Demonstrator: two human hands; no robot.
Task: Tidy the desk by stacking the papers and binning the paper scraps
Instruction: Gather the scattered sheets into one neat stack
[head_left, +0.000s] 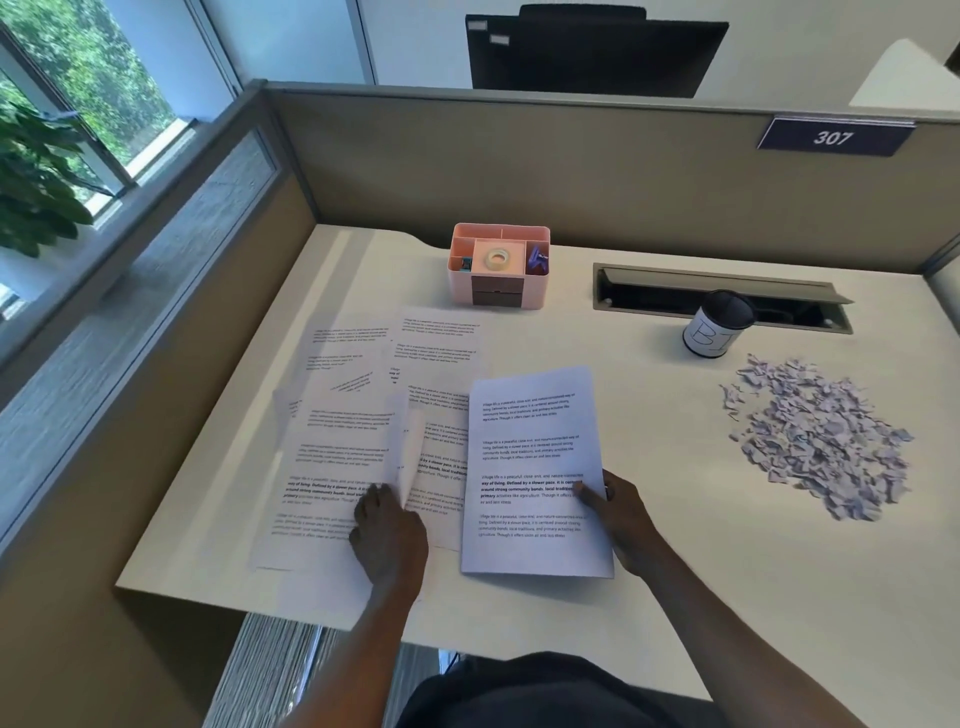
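Printed sheets (415, 374) mostly loose and overlapping across left half of desk (675, 571); gathered stack (535, 467) pinched at its right edge by right hand (621, 525), thumb on top; left hand (387, 535) curled on lifted edge of one sheet (337, 457), grip blurred; stacking judged barely begun; paper scraps (821, 436) heaped at right, unbinned, near small black bin (714, 330); pink organiser (498, 265) behind.

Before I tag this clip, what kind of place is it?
Most likely an office cubicle: partition walls enclose the desk, a plate reading 307 hangs on the partition, and a pink desk organiser holds tape.
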